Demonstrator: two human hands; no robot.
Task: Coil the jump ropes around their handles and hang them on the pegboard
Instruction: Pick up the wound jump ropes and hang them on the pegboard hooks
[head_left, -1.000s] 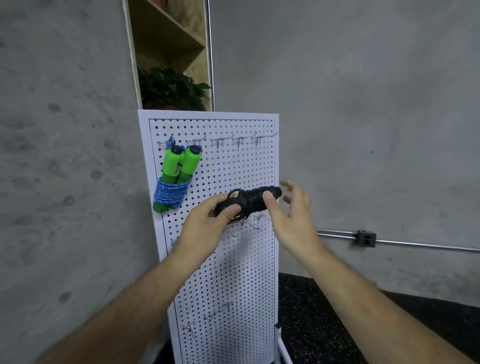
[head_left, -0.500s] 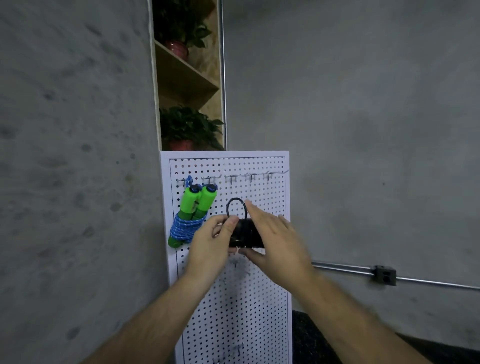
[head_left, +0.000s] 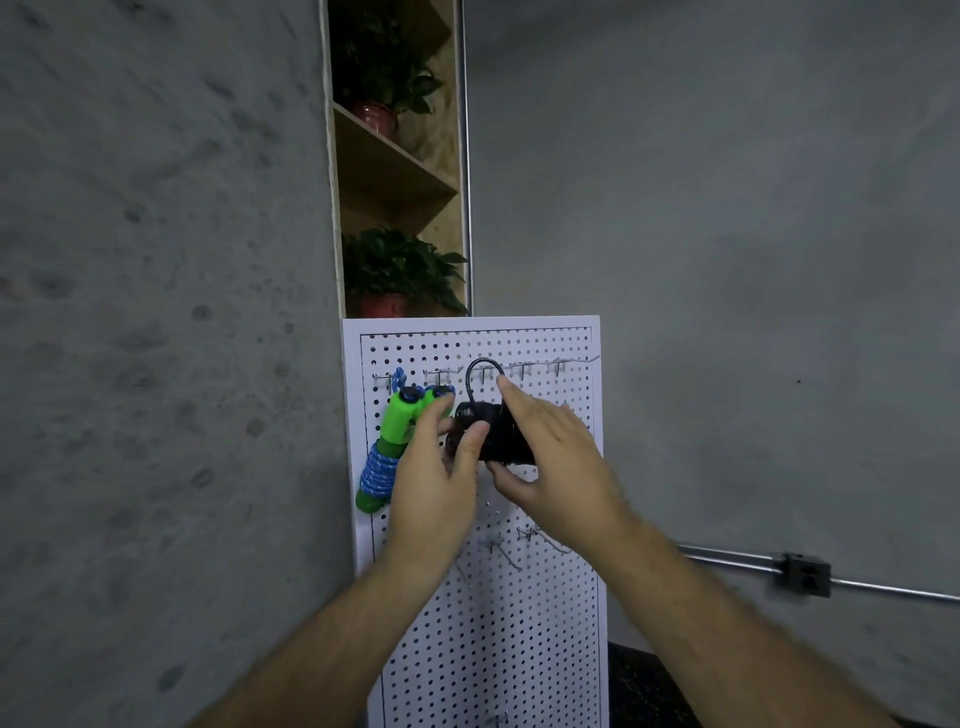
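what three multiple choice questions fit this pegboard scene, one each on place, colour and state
1. Where on the pegboard does the green-handled rope hang? A upper left B upper right C bottom middle
2. What colour is the cord coiled round it? A red B blue C yellow
3. The black rope is: A on the floor B held by both hands C hanging untouched
Answers: 1 A, it hangs at the top left; 2 B, the cord wrapping its handles is blue; 3 B, left hand and right hand grip it below the top hooks.
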